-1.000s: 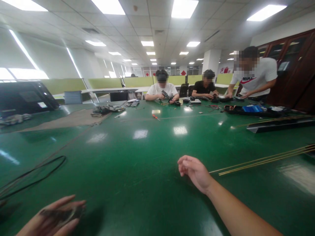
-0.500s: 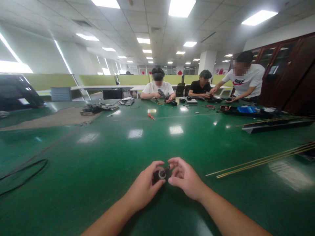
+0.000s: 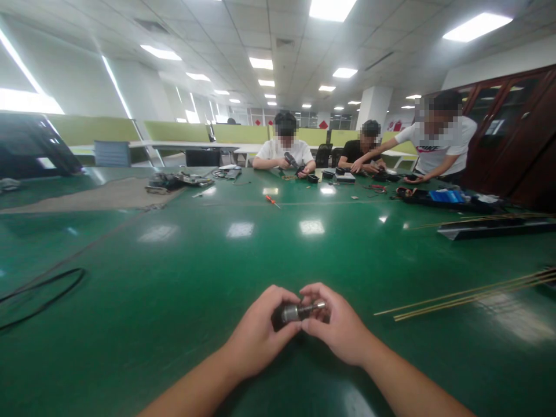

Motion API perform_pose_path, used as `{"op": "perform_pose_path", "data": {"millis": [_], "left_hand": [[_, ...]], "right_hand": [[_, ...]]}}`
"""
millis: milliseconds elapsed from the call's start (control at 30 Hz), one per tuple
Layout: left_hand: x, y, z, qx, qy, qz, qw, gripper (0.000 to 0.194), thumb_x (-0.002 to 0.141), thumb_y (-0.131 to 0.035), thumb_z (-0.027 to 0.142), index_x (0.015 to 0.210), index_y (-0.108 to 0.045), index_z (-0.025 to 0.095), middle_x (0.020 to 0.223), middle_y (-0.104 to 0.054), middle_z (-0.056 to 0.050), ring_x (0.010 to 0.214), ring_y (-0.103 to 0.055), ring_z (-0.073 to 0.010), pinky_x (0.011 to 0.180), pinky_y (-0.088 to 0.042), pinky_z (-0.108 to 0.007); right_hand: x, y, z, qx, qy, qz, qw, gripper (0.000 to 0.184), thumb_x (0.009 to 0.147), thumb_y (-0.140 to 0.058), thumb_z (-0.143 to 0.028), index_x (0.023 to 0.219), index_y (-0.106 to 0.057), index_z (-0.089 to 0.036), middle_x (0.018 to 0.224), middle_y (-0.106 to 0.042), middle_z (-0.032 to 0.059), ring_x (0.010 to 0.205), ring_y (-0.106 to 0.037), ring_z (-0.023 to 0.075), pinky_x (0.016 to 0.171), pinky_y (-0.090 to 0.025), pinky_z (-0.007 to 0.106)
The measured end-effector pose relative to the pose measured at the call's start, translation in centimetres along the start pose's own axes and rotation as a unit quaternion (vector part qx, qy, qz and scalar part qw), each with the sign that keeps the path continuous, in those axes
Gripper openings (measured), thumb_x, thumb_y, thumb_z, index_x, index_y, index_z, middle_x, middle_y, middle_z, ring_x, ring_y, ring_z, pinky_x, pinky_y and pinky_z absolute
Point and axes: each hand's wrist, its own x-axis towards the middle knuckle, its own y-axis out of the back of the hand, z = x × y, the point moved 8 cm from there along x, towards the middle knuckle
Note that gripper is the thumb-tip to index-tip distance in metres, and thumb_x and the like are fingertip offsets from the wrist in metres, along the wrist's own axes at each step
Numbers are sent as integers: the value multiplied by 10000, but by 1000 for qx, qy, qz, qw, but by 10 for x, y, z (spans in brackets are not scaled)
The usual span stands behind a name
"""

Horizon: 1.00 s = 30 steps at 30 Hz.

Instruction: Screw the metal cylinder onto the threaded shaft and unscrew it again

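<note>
My left hand (image 3: pixel 266 324) is wrapped around the dark rear end of a small cylindrical tool head (image 3: pixel 290 314) with a silver collar. A black neck and a slim shaft with a shiny metal tip point right from the collar. Around that shaft curl the thumb and fingers of my right hand (image 3: pixel 336 327), covering part of it. The piece lies roughly level just above the green tabletop (image 3: pixel 195 260). Its exact kind and its far left end are hidden by my fingers.
Thin brass-coloured rods (image 3: pixel 452 301) lie at right, near a black metal channel (image 3: pixel 490 227). A looped black cable (image 3: pixel 61 295) rests at left. Farther off are a red screwdriver (image 3: pixel 271 200), a pile of parts (image 3: pixel 174 180) and three people; one holds a power drill (image 3: pixel 290 158).
The tool head has turned from end-on to side-on, its shaft now pointing right. My right hand has closed in around the shaft. The camera view has shifted slightly.
</note>
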Motion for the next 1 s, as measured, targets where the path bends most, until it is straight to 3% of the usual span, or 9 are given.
{"op": "perform_pose_path", "data": {"millis": [233, 500, 733, 1000], "left_hand": [[-2, 0, -5, -24, 12, -2, 1000, 242, 891, -662, 257, 1126, -605, 243, 1069, -674, -29, 980, -636, -211, 877, -478, -332], [-1, 1, -3, -30, -5, 19, 999, 205, 843, -715, 243, 1033, -637, 233, 963, -691, 9, 895, -653, -175, 818, -478, -277], [-1, 3, -1, -26, -12, 36, 999, 210, 811, -743, 234, 1002, -656, 226, 920, -700, 13, 848, -660, -169, 778, -475, -264], [-2, 3, 1, -28, -22, 29, 999, 176, 850, -719, 264, 1012, -661, 225, 927, -707, 2, 846, -666, -175, 776, -484, -277]], "right_hand": [[1, 1, -4, -18, 7, -25, 999, 231, 754, -732, -210, 978, -674, -207, 844, -643, 12, 721, -553, 168, 691, -440, 299], [0, 3, -6, 12, -4, -6, 1000, 304, 718, -723, -181, 1015, -660, -198, 916, -641, 24, 814, -598, 184, 726, -460, 288], [0, 2, -11, -18, 12, -21, 1000, 148, 742, -700, -192, 885, -667, -175, 769, -629, -3, 701, -569, 155, 674, -446, 271], [1, 3, -10, -17, 11, -18, 1000, 126, 744, -721, -235, 836, -664, -169, 736, -634, -1, 676, -555, 153, 642, -430, 266]]}}
